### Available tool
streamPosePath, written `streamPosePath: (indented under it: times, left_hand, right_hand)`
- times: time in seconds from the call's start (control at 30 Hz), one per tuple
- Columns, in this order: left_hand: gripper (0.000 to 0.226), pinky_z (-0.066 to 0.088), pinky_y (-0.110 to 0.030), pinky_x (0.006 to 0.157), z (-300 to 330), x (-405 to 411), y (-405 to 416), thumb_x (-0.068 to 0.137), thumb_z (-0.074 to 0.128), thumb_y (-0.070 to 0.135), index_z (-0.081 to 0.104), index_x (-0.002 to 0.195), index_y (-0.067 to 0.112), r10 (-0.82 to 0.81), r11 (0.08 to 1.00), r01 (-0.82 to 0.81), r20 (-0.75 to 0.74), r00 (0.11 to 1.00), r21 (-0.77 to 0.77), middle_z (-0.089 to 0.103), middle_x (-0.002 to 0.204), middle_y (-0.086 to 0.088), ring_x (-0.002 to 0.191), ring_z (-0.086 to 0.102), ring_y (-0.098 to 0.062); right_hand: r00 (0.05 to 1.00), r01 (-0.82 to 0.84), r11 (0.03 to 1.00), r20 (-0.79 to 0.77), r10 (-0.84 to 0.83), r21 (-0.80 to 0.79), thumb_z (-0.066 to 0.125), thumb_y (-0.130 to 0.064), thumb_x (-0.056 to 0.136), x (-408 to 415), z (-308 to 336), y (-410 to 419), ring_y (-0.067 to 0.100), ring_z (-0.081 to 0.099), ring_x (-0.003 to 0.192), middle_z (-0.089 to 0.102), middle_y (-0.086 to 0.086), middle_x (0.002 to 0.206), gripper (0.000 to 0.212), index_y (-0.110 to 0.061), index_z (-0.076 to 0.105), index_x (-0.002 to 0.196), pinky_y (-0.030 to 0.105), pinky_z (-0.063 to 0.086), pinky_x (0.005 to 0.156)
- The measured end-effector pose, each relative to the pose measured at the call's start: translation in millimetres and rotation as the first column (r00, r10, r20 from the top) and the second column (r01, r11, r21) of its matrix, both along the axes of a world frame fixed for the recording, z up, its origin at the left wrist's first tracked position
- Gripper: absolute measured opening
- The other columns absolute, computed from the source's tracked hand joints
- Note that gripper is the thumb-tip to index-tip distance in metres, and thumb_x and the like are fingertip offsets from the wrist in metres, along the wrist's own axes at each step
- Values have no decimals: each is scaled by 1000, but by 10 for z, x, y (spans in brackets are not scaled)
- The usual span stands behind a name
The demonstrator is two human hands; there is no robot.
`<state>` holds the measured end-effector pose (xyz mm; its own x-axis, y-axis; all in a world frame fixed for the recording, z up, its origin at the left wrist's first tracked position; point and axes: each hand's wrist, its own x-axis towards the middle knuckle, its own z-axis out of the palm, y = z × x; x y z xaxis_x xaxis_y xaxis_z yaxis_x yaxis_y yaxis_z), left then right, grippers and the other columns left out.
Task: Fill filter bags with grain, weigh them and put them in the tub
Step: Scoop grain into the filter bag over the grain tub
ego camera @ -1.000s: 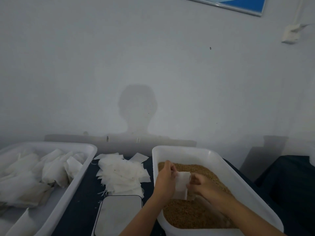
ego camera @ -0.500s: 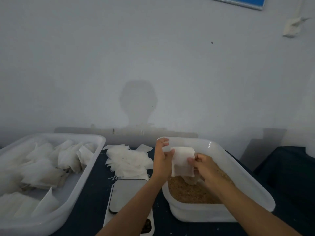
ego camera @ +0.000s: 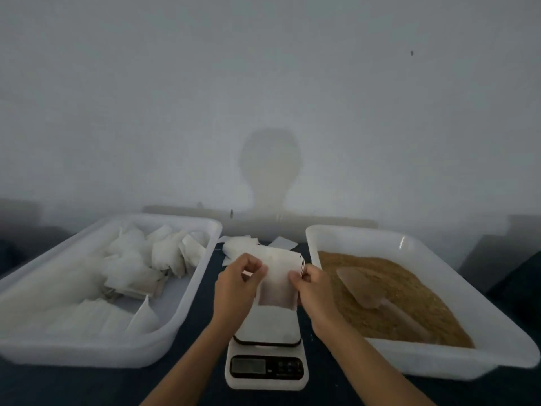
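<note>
A white filter bag (ego camera: 278, 284), its lower part darker with grain, hangs above the white kitchen scale (ego camera: 267, 351). My left hand (ego camera: 237, 284) pinches its upper left edge and my right hand (ego camera: 314, 288) pinches its upper right edge. To the right stands a white tub (ego camera: 415, 366) of brown grain (ego camera: 407, 291) with a clear scoop (ego camera: 363, 288) lying in it. On the left a white tub (ego camera: 181, 312) holds several filled bags (ego camera: 152, 259). A pile of empty bags (ego camera: 243, 244) lies behind my hands.
The tubs and the scale sit on a dark table (ego camera: 87, 385) against a pale wall (ego camera: 263, 98). A dark shape (ego camera: 524, 285) lies at the far right edge. A narrow strip of table separates each tub from the scale.
Both hands carried the bag left, out of the grain tub, to above the scale. The camera view tilted down and now shows the scale's display.
</note>
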<state>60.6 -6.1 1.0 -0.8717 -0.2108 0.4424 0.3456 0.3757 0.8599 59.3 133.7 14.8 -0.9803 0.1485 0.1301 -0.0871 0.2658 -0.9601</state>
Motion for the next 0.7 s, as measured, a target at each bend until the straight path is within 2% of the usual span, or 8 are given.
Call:
streamPosePath:
  times: [0.07,0.13,0.2,0.27,0.4,0.5,0.6,0.7]
  left_hand:
    - [16,55,-41,68,-144,-16,-72,87,64,19,57,74,23,5,999,-3,42,999,-39,63,73,4,67,62,-15]
    - [15,56,-41,66,-268,-55,-113,88,63,18,56,74,20,4,999,0,81,997,-48,62,73,2,67,62,-16]
    - [14,56,-36,63,-360,-98,-133,88,63,18,57,75,19,5,999,0,118,993,-46,62,72,1,66,62,-16]
    - [14,53,-27,58,-431,-133,-151,87,64,18,57,75,20,10,999,-3,141,990,-49,62,71,1,65,61,-15]
    - [12,46,-17,59,-523,-147,-145,85,67,20,60,75,20,29,997,-19,141,990,-75,62,70,5,62,57,-5]
    - [10,45,-17,61,-573,-157,-138,85,68,26,61,78,24,102,978,-81,101,990,-195,62,74,12,68,57,-3]
    - [6,36,-9,62,-591,-173,-154,84,68,30,62,84,29,130,945,-101,72,989,-312,60,78,21,77,54,2]
    - [10,31,-9,60,-624,-193,-208,84,67,32,59,89,33,153,946,-120,89,984,-302,60,81,23,77,48,5]
  right_hand:
    - [999,12,995,-35,-8,98,53,-12,93,-23,-143,-89,33,54,79,58,24,86,20,7,55,88,36,44,70]
    - [999,18,988,-47,-10,155,53,-12,93,-38,-250,-152,24,54,76,58,18,86,17,4,56,90,29,42,66]
    - [997,39,977,-78,-23,210,54,-13,93,-58,-338,-184,12,48,68,54,6,78,14,-6,53,81,15,36,58]
    - [992,67,963,-123,-36,260,56,-13,92,-80,-417,-189,5,42,59,46,-3,67,27,-17,43,68,12,35,53]
    - [985,67,937,-173,-7,342,60,-15,90,-116,-542,-157,4,39,56,43,-6,61,36,-21,37,63,17,33,55]
    - [976,88,921,-217,-4,379,63,-15,87,-145,-602,-131,5,38,56,41,-8,59,40,-23,35,61,18,32,57]
    - [977,53,913,-208,35,404,65,-14,86,-194,-643,-73,13,47,70,49,-4,71,28,-16,46,67,22,37,66]
    - [976,10,949,-211,60,315,63,-8,87,-247,-687,12,9,54,83,56,-1,89,6,-12,60,83,13,40,75]
